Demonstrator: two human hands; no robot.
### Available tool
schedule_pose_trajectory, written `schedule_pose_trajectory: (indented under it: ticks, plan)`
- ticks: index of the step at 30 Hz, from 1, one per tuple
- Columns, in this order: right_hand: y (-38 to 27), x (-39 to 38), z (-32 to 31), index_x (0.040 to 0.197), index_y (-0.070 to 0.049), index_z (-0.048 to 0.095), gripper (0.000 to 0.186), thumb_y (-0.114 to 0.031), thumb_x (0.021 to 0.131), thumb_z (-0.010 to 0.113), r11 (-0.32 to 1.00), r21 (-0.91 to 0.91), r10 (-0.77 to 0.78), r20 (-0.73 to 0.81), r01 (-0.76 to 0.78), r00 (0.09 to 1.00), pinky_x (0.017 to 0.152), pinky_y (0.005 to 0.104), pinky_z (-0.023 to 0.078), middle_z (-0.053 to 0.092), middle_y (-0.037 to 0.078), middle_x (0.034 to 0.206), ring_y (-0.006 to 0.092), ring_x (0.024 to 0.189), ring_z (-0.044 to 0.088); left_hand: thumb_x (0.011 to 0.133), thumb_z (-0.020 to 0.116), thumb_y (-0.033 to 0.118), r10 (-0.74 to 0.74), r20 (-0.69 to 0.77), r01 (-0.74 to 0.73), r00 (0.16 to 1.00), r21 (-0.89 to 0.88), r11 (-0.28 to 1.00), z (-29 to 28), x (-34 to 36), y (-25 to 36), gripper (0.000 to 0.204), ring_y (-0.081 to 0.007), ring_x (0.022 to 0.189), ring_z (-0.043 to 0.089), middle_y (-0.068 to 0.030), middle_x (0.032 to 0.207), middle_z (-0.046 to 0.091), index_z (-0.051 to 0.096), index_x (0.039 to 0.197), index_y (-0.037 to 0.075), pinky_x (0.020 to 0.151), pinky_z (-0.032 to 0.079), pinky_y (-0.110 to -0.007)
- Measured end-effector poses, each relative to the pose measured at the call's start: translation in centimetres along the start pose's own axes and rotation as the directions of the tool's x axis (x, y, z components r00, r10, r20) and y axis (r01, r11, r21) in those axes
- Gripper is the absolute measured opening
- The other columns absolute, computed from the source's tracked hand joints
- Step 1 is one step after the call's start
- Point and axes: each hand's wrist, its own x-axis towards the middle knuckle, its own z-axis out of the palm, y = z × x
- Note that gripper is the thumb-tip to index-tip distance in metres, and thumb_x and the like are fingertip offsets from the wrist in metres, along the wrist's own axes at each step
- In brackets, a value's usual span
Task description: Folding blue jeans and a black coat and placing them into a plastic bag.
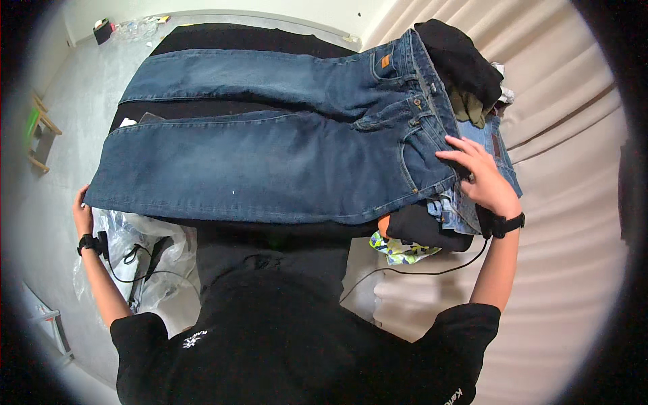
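A pair of blue denim jeans [256,162] lies spread across a black-covered table [246,37], legs to the left and waistband to the right. At the lower left corner, my left hand [82,214] is closed on the hem of the nearer leg. My right hand [487,177] rests at the waistband, fingers spread over the denim near the front pocket; its underside is hidden. An orange tag [386,62] shows at the far pocket. Between the legs, part of a dark flat object [151,117] peeks out beside something small and white [128,122].
Piled clothes lie at the right: a black garment [459,57], light blue denim [487,138] and a patterned cloth [405,251]. Clear plastic bags [177,243] sit below left. A cable [432,272] trails from my right wrist. Beige curtains [560,202] hang along the right; a wooden stool [44,131] stands left.
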Motion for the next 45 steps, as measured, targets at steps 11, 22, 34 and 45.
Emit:
schedule_pose_trajectory:
  ticks: [11,22,34,45]
  plan:
    - [0.2,0.1,-0.7,0.103,-0.005,0.062,0.033,0.003,0.071,0.061,0.999,0.004,-0.047,-0.189,0.049,0.981,0.1,0.0399,0.038,0.062,0.008,0.12,0.0299,0.116,0.053,0.087,0.064,0.04,0.014,0.169,0.079,0.986,-0.532,0.843,-10.8,4.7,1.2,0.055,-0.0169,0.113,0.052,-0.0069,0.12,0.057,0.05,0.125,0.002,0.1,0.038,-0.034]
    - [14.4,14.2,-7.1,0.111,0.001,0.058,0.023,-0.015,0.096,0.053,0.922,0.382,0.162,-0.526,0.061,0.835,0.087,0.026,0.044,0.061,0.007,0.107,0.0126,0.098,0.056,0.093,0.058,0.032,-0.017,-0.179,-0.043,0.984,-0.327,0.944,-7.5,23.6,12.7,0.035,-0.0071,0.081,0.054,0.0027,0.094,0.061,0.061,0.107,0.0,0.074,0.042,-0.022]
    - [11.2,30.1,-1.4,0.108,-0.001,0.062,0.041,-0.033,0.083,0.069,0.902,0.34,0.418,-0.532,-0.267,0.736,0.085,0.0368,0.048,0.066,0.021,0.101,0.0312,0.097,0.064,0.09,0.06,0.024,-0.445,0.448,0.566,0.776,-0.179,0.805,7.5,25.4,0.3,0.027,-0.0184,0.071,0.059,-0.0055,0.089,0.061,0.063,0.108,0.004,0.056,0.054,-0.037]
    - [7.9,29.3,2.9,0.112,0.0,0.061,0.053,-0.041,0.078,0.065,0.899,0.03,0.437,-0.113,-0.437,0.892,0.094,0.0416,0.046,0.062,0.024,0.112,0.0382,0.108,0.058,0.088,0.055,0.033,-0.344,0.601,0.349,0.721,0.114,0.93,14.5,23.0,5.3,0.033,-0.014,0.064,0.055,-0.0026,0.078,0.062,0.066,0.09,0.002,0.061,0.045,-0.031]
